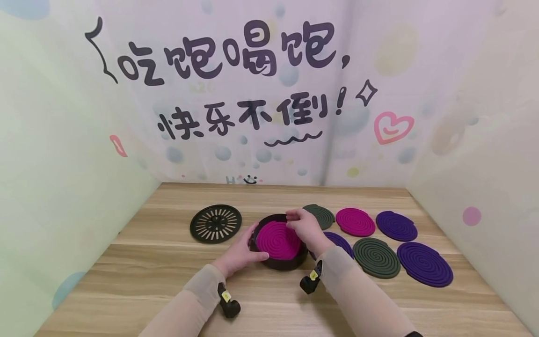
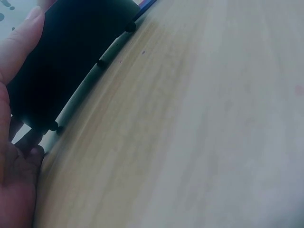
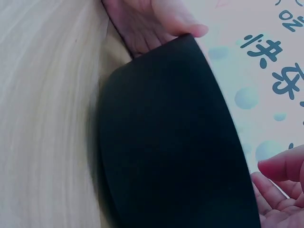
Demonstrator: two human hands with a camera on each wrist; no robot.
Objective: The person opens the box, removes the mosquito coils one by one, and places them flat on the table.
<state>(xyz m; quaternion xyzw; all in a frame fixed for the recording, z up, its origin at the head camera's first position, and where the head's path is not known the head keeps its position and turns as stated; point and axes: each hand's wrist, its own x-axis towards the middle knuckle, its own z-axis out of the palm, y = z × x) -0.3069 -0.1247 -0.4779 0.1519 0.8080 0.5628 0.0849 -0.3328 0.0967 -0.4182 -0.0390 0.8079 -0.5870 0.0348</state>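
Observation:
A round black mosquito coil holder (image 1: 286, 265) stands on the table in front of me, low-walled and open at the top. Inside it lies a magenta mosquito coil (image 1: 278, 240). My left hand (image 1: 241, 253) grips the holder's left side, thumb over the near rim and fingers around the wall. Over the right part of the holder is my right hand (image 1: 307, 230), fingers loosely bent above the coil's edge. The right wrist view shows the right hand (image 3: 285, 185) beside the rim with nothing held; whether a fingertip touches the coil is hidden.
A slotted black lid (image 1: 216, 223) lies left of the holder. To the right, flat coils lie in two rows: a magenta coil (image 1: 355, 222), a green coil (image 1: 376, 257), a purple coil (image 1: 424, 264) and several others. Fabric walls enclose the wooden table (image 1: 143, 281).

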